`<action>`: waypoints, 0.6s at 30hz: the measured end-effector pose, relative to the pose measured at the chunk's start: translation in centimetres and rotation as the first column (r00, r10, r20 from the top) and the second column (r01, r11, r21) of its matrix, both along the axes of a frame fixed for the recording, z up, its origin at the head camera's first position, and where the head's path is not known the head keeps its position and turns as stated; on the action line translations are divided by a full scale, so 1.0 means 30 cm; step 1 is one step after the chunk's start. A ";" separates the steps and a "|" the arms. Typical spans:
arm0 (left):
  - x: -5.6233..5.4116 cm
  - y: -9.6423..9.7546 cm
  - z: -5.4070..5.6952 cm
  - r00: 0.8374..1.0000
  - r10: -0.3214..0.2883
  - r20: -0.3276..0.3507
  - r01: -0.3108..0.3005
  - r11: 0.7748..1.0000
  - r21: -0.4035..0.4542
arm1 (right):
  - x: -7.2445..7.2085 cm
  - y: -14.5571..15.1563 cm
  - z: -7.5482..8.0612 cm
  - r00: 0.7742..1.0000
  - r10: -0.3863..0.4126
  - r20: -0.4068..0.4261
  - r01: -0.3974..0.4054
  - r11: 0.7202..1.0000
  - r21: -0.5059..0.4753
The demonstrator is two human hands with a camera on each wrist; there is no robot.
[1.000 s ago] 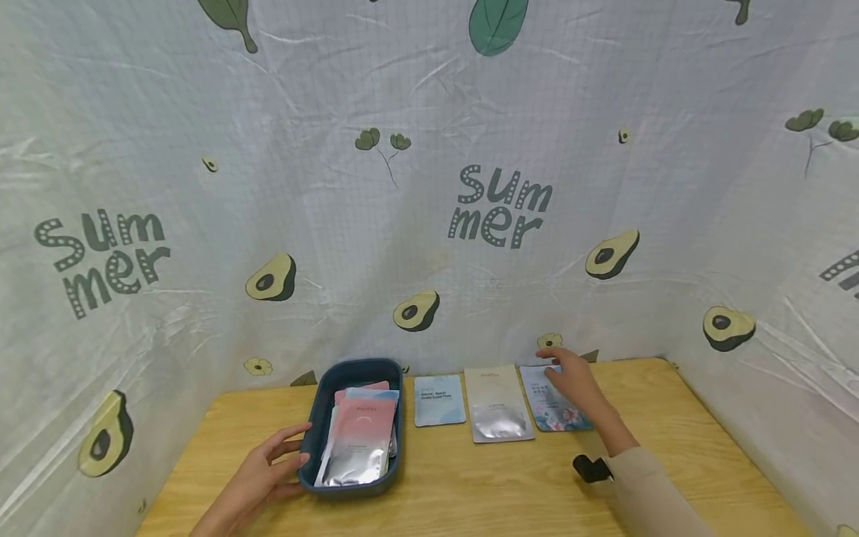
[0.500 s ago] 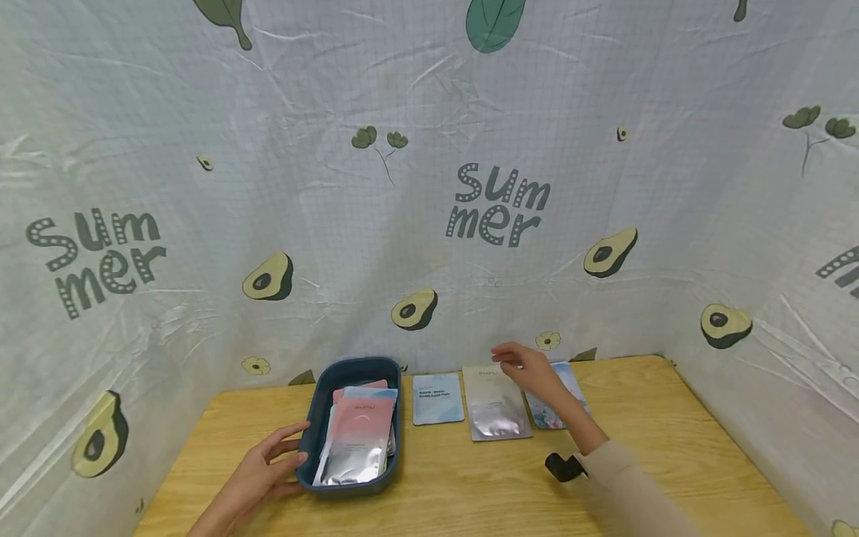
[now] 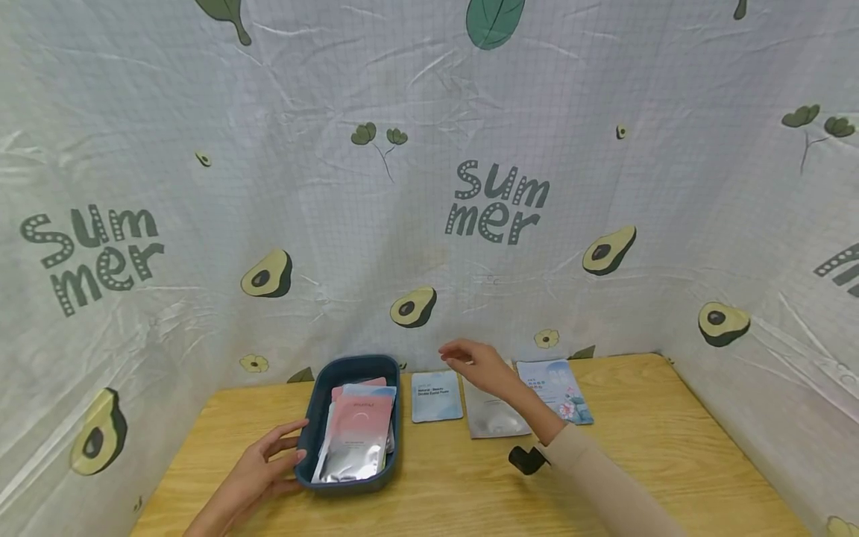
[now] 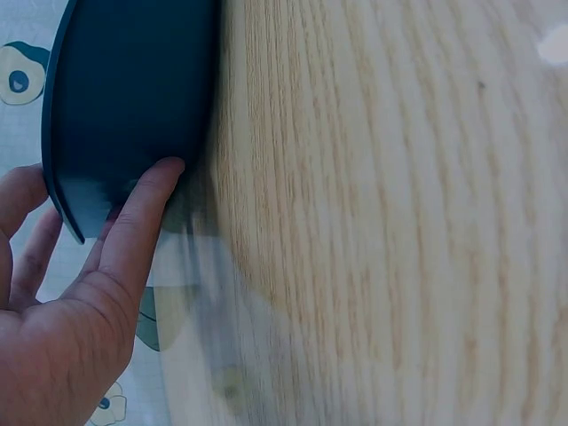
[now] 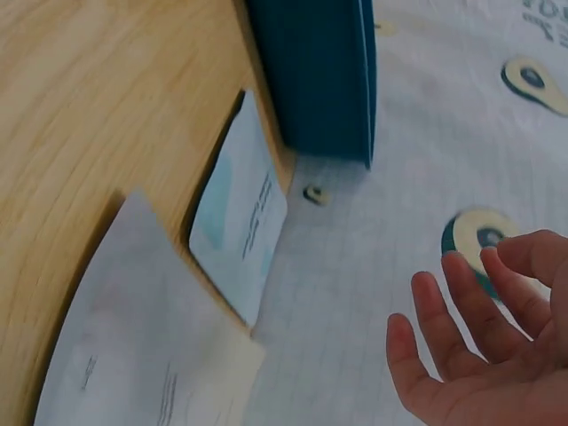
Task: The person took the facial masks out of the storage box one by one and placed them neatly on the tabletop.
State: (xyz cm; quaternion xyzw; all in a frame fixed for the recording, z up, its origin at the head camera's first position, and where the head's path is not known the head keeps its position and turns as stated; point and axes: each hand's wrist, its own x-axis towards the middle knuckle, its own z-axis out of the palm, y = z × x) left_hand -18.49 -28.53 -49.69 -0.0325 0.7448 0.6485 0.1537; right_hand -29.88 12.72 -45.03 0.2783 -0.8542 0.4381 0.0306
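A dark blue bin (image 3: 396, 418) stands on the table's left half, holding several sachets, with a pink and silver sachet (image 3: 359, 440) on top. My left hand (image 3: 258, 466) touches its left wall with extended fingers (image 4: 146, 213). My right hand (image 3: 479, 365) hovers over the back of the table, fingers relaxed and holding nothing. Below it lies a cream and silver sachet (image 3: 496, 418), its upper part hidden by the hand in the head view. Nearest the fingertips is a small light blue sachet (image 3: 436, 397). A blue floral sachet (image 3: 557, 391) lies at the right of the row.
The wooden table (image 3: 671, 440) backs onto a white curtain (image 3: 335, 224) printed with avocados and lettering. More curtain hangs along both sides. A black device (image 3: 526, 459) sits at my right wrist.
My right hand has moved left, from over the floral sachet past the cream and silver one, uncovering the floral sachet. My left hand and the bin have stayed in place.
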 end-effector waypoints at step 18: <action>0.000 0.002 -0.001 1.000 0.014 -0.002 -0.014 1.000 -0.019 | -0.012 -0.269 0.074 0.963 0.267 0.030 -0.268 0.957 0.107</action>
